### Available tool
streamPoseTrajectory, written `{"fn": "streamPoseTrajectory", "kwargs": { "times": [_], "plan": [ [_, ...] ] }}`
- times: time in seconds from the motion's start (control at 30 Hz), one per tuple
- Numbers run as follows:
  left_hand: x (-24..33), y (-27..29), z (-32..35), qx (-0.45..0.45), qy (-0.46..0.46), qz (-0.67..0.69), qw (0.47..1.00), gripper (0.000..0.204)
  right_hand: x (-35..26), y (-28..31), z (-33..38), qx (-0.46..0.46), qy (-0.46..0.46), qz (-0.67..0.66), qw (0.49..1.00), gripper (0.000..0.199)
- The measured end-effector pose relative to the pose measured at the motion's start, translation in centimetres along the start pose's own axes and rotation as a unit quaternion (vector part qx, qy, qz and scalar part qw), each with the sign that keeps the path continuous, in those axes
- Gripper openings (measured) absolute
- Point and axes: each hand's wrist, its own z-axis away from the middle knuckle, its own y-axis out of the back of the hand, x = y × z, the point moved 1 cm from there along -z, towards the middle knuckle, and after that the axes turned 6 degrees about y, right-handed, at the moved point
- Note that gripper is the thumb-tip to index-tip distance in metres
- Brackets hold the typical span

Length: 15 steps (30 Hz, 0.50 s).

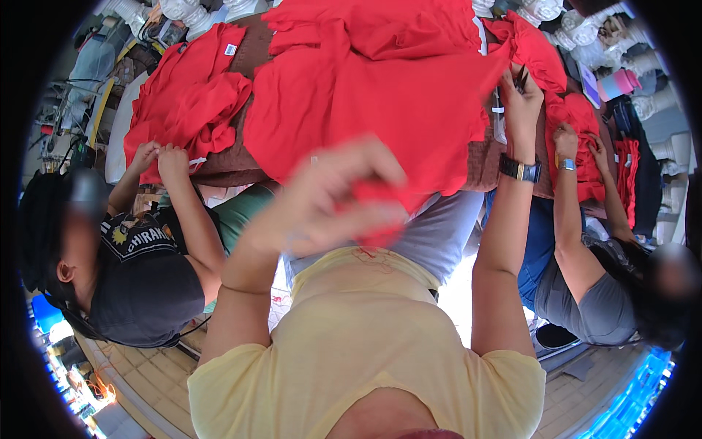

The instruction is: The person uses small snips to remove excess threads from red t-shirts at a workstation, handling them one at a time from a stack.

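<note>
A large red garment spreads across the table before me and hangs over its edge onto my lap. My left hand is raised above the garment's near end, smeared by motion. Its thumb and fingers curve apart, and I see nothing between them. Farther out on the right, my right hand is closed at the garment's raised right corner. From its fingers sticks a small dark pointed tool, which looks like thread snips. Whether these fingers also pinch the cloth I cannot tell.
Co-workers sit on both sides; the left one's hands and the right one's hands handle red garments. More red cloth lies at the far right. A brown cloth covers the table. White balusters stand beyond it.
</note>
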Motion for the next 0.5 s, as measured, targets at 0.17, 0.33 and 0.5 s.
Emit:
{"fn": "streamPoseTrajectory", "kwargs": {
  "times": [0.17, 0.33, 0.5],
  "plan": [
    [-3.3, -4.4, -0.7, -0.076, -0.018, -0.017, 0.997, 0.020, 0.9, 0.7, 1.6, 0.005, -0.029, -0.045, 0.999, 0.022],
    [0.1, 2.5, -0.2, -0.155, -0.045, -0.038, 0.986, 0.025, -4.7, -0.7, 0.3, 0.001, 0.094, -0.016, 0.995, 0.018],
    [-9.6, 15.7, -6.0, 0.393, 0.065, -0.301, 0.866, 0.034, -11.6, -4.3, -6.0, 0.003, 0.291, 0.004, 0.957, 0.019]
  ]
}}
